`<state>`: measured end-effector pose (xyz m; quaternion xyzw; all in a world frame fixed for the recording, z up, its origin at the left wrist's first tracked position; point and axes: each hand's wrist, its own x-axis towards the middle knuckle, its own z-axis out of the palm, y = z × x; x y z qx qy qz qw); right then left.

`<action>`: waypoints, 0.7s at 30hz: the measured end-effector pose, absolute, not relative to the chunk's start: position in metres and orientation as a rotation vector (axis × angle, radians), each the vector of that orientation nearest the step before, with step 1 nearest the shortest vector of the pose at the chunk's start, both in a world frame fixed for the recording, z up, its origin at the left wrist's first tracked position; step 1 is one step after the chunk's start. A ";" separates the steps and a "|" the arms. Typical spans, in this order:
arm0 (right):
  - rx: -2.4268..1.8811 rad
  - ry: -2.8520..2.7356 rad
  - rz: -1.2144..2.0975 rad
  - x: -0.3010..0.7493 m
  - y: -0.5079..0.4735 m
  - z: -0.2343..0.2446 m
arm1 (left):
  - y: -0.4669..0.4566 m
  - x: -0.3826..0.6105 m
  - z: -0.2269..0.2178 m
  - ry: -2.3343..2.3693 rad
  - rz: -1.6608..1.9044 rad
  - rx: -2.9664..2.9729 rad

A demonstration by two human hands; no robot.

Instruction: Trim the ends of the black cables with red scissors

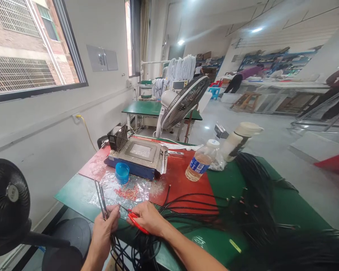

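Left hand (pixel 106 222) is closed around several black cables (pixel 103 199) at the near edge of the green table (pixel 73 190). The cable ends project above the thumb and point away from the person; dark lengths hang below, between the forearms. Just beyond, a blue tub (pixel 122 173), open at the top, sits near the front of a flat-topped unit (pixel 141 150). Small reddish clippings (pixel 130 192) lie scattered on a clear plastic sheet (pixel 143 187) in front of the tub. Red-handled scissors (pixel 137 223) occupy the space between the hands, blade tips directed left and near the left thumb; whether the blades are parted cannot be determined. Right hand (pixel 149 218) is clamped on the scissor handles, palm down. To its right, loose cable lengths (pixel 190 195) run across the red mat (pixel 172 169). A labelled bottle (pixel 199 163) with a white cap stands on the mat, partly filled. Farther right are a cream jug (pixel 240 139) and a blurred black cable bundle (pixel 255 177).
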<state>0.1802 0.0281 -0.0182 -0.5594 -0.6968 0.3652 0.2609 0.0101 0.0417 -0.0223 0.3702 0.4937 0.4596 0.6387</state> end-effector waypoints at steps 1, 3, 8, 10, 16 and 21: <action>-1.509 -1.882 0.969 0.180 0.029 -0.019 | 0.041 0.010 -0.022 1.123 1.051 0.840; -1.498 -1.846 0.941 0.179 0.030 -0.019 | 0.040 0.009 -0.019 1.109 1.060 0.822; -1.372 -1.548 1.253 0.179 0.031 -0.018 | 0.036 0.007 -0.015 1.074 1.058 0.783; -1.259 -1.382 1.475 0.178 0.029 -0.017 | 0.035 0.008 -0.014 1.084 1.011 0.786; -1.078 -1.136 1.674 0.172 0.027 -0.010 | 0.027 0.014 -0.014 1.056 0.894 0.909; -1.105 -1.240 1.629 0.174 0.026 -0.012 | 0.023 0.015 -0.017 1.088 0.897 0.927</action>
